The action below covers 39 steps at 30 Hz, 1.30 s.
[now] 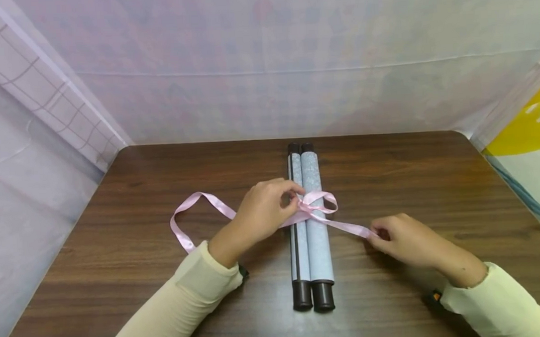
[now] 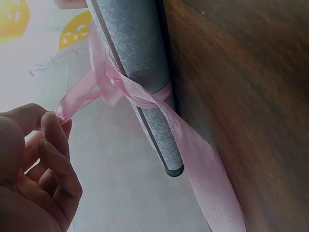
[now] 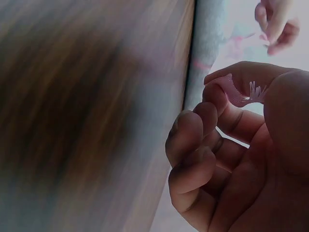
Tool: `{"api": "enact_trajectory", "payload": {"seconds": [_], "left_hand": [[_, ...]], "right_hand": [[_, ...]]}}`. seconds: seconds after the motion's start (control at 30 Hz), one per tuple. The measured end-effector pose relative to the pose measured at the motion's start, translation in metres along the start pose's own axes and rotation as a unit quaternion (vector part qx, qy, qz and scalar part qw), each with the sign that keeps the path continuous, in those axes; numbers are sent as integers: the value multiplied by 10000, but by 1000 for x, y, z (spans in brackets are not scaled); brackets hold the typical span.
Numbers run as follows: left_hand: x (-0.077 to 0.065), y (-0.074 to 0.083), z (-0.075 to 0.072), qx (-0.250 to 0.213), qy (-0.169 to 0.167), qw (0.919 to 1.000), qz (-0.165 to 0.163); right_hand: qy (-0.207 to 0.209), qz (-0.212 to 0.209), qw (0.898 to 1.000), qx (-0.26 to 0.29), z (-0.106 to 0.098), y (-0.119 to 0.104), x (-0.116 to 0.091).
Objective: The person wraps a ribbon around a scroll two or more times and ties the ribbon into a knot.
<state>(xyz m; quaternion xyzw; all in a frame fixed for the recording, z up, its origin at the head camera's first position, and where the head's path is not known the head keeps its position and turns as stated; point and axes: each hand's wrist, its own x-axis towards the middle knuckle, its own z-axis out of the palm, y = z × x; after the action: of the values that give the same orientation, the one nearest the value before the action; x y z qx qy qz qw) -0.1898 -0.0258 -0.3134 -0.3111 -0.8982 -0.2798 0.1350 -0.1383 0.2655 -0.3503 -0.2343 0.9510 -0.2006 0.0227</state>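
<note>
A rolled scroll (image 1: 319, 252) in pale blue patterned cloth lies as two side-by-side rolls with dark end caps. Around its middle goes a pink satin ribbon (image 1: 348, 228), with a knot and a small loop on top. My left hand (image 1: 263, 207) pinches a ribbon loop just left of the knot; in the left wrist view, the loop (image 2: 77, 98) stretches from knot to fingertips. Off to the right, my right hand (image 1: 406, 240) pinches the ribbon's tail, drawn straight from the knot. The right wrist view shows its frayed end (image 3: 235, 95) between thumb and finger.
Everything lies on a dark wood-grain table (image 1: 167, 293) with rounded far corners. Another length of ribbon (image 1: 180, 226) curves over the table left of the left hand. A pale cloth curtain (image 1: 266, 88) hangs behind the far edge, and a yellow printed shape (image 1: 528, 122) shows at right.
</note>
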Motion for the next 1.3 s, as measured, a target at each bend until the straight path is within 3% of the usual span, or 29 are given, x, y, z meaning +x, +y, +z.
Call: {"api": "enact_trajectory", "payload": {"seconds": [0.6,0.77,1.3], "left_hand": [[-3,-3,0,157,-860,9954,-398],[-2,-2,1,146,-919,9947,-441],[-2,0,0,-58,-1225,9908,-573]], "right_hand": [[30,501,9980,-394,-13,38,-18],[26,603,9960,-664,-16,43,-17],[-615,915,9882,-1061,-34,57,-16]]}}
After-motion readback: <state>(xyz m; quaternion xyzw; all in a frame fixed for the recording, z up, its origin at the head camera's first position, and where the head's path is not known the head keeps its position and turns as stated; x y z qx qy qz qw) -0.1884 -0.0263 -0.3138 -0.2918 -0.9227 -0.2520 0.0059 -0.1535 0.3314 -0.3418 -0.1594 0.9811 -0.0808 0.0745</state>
